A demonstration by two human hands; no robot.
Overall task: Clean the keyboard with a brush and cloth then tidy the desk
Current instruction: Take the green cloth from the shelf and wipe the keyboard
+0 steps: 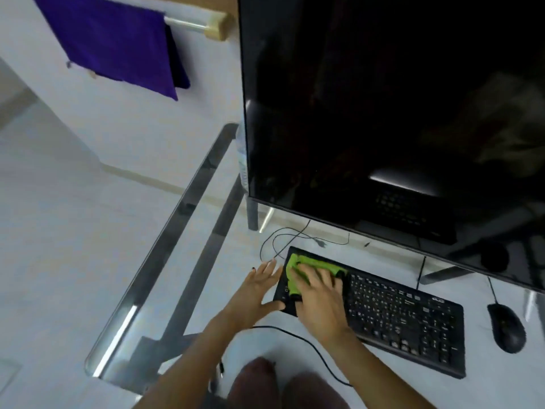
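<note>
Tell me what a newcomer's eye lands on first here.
The green cloth, pressed by the right hand onto the left end of the black keyboard. Behind it looms a big dark monitor, and a purple towel hangs top left.

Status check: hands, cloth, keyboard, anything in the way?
Right hand pressing green cloth on keyboard, left end. Left hand open, steadying keyboard's left edge. Cable loose on the desk near the forearms; mouse clear, right.
</note>
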